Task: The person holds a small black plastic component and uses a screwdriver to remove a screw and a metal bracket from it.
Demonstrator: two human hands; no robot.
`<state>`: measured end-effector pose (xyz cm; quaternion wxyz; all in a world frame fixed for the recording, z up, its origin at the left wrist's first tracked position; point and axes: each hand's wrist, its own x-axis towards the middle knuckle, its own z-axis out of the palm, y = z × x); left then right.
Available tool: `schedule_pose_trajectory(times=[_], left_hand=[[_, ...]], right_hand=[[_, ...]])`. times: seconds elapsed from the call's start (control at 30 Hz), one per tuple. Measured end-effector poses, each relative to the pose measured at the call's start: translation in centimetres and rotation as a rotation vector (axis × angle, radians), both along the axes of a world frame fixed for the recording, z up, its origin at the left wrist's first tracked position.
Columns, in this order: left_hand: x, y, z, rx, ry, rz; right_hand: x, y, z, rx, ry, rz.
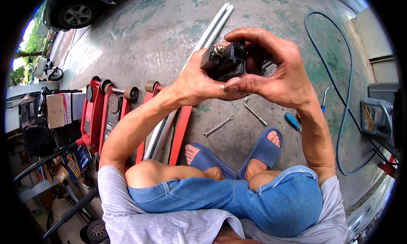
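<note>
Raised over the floor in front of me, a black part with a metal stud and nut [218,59] is held between both hands. My left hand [196,78] is closed round its left side, with the stud and nut showing above the fingers. My right hand [282,68] curls over the right side, thumb below and fingers above. These fingers hide much of the part, and its exact kind is unclear. Dark grime covers the right fingertips. Below the hands lie a wrench [218,126], a bent L-shaped wrench [255,112] and a screwdriver with a blue handle [292,120].
Red floor jacks [90,117] stand at my left, beside long pale strips [216,26]. On the right, a dark blue hose [350,62] loops across the floor near a grey jug [376,117]. Boxes [56,110] and a parked car [76,13] are farther left. My sandalled feet are below.
</note>
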<state>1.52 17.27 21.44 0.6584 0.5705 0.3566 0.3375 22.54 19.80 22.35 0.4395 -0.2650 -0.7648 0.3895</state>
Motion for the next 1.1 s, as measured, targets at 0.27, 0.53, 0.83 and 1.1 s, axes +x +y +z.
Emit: schedule_pose_trajectory(times=[0.27,0.53,0.83,1.1], left_hand=[[-0.1,0.1,-1.4,0.223,0.121,0.095],[-0.3,0.4,-2.4,0.422,0.184,0.166],[-0.3,0.3,-2.1,0.54,0.284,0.197],[-0.3,0.2,-2.5,0.423,0.203,0.207]], right_hand=[[0.2,0.0,0.3,0.043,-0.031,0.039],[0.5,0.1,0.2,0.08,-0.1,0.089],[0.0,-0.2,0.1,0.031,-0.025,0.072],[0.0,0.1,-0.7,0.008,0.015,0.064]])
